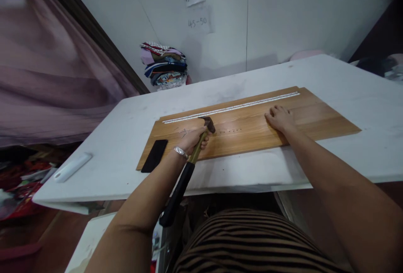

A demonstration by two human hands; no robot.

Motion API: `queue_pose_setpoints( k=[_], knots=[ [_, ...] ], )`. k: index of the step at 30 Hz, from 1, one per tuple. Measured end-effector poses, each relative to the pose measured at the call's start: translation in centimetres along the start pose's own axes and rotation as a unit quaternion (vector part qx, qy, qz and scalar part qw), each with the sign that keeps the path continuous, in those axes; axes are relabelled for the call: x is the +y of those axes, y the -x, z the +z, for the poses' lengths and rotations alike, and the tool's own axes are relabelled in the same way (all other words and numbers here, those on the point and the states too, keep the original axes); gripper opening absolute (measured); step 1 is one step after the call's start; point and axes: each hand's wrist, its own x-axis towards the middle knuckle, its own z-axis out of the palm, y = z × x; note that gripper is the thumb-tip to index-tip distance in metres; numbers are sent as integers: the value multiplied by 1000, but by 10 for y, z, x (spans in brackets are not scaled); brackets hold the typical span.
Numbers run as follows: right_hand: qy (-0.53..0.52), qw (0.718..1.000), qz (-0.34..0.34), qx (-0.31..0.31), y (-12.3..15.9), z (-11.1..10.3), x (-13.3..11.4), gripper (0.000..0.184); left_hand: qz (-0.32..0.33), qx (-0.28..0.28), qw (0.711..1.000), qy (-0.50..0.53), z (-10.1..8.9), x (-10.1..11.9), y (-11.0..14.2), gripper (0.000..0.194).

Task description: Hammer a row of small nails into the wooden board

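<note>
A claw hammer (183, 183) is in my left hand (192, 141), whose fingers wrap round the upper handle close below the metal head. Its black grip hangs down past the table's front edge. Under the head lies a wooden board (252, 141). A short row of nails (233, 130) shows on the board just right of the hammer head, and several loose nails (183, 131) lie left of it. My right hand (279, 118) rests on the board farther right, fingers loosely bent with nothing visible in them. Two white, ruler-like strips (233, 107) run along the board's far side.
A black phone-like slab (154, 156) lies on the board's left end. On the white table (107, 139), a long white object (73, 167) sits at the left. Folded cloths (165, 65) are stacked beyond the far edge, by the wall. A pink curtain (56, 55) hangs left.
</note>
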Motion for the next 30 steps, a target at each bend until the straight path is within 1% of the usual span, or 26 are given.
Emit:
queue_pose_setpoints(
  k=[3, 7, 13, 18, 25, 30],
  knots=[
    [1, 1000, 0, -4, 0, -1, -1, 45, 1, 8, 1000, -6, 1, -2, 0, 37],
    [5, 1000, 1, -8, 0, -2, -1, 47, -4, -4, 1000, -5, -1, -4, -3, 37],
    [7, 1000, 4, -7, 0, -2, -1, 44, -6, -9, 1000, -6, -3, -2, -5, 39],
    [2, 1000, 2, -4, 0, -2, -1, 45, 3, -5, 1000, 0, -4, -2, -6, 35],
    [-2, 1000, -1, 3, -2, 1, 0, 44, -8, -13, 1000, 2, -8, -9, -15, 35],
    [-1, 1000, -3, 2, -2, 2, 1, 45, -7, -9, 1000, -4, -6, -6, -11, 38]
  ],
)
